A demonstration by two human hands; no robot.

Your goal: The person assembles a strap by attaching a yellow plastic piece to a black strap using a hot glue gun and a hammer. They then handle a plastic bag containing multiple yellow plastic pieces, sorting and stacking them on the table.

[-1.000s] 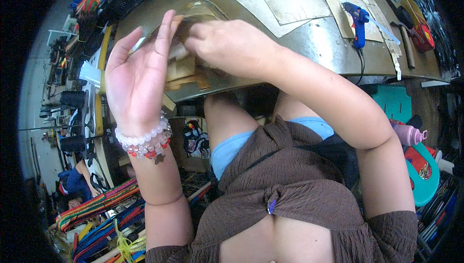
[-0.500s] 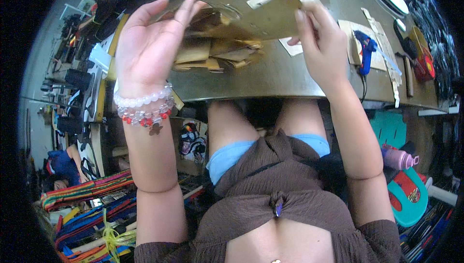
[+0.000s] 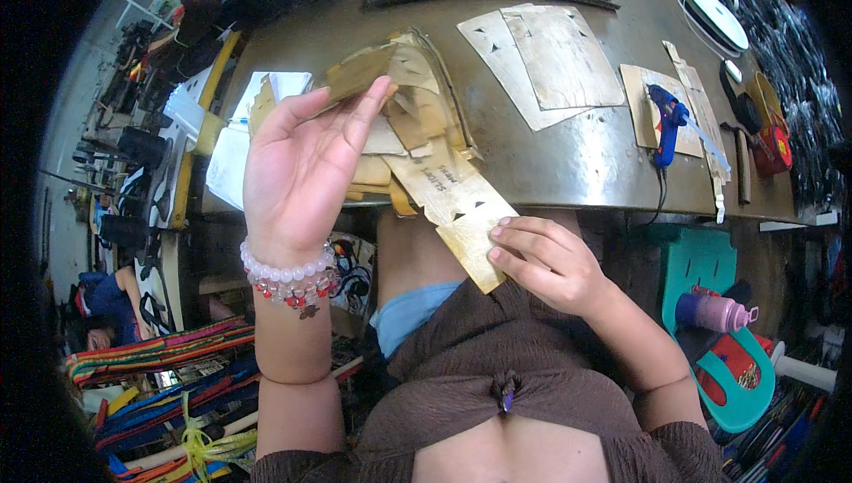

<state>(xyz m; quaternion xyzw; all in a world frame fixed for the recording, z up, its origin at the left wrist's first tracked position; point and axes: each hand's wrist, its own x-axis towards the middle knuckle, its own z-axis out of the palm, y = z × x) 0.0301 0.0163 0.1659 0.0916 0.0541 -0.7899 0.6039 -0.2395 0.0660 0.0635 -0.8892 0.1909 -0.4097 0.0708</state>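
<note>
My right hand [image 3: 555, 265] pinches the near end of a long yellowed card template [image 3: 461, 208] with small triangular cut-outs, a notched edge and handwriting. Its far end lies over a pile of brown card templates [image 3: 413, 119] on the table. My left hand [image 3: 306, 154], with beaded bracelets on the wrist, is raised palm up with its fingers stretched out. Its fingertips are against a tilted brown card piece [image 3: 355, 70] at the pile's left side; the contact behind them is hidden. Two pale card templates [image 3: 568, 57] overlap on the table further right.
A blue glue gun [image 3: 666, 123] lies on card at the right, beside a hammer [image 3: 742, 163] and a white spool [image 3: 714, 17]. White papers [image 3: 232, 159] are left of the pile. A teal chair [image 3: 701, 270] holds a pink bottle [image 3: 714, 312].
My right hand has left a wide card template on the table, come nearer and taken the long one from the pile. My left hand has shifted slightly right and nearer.
</note>
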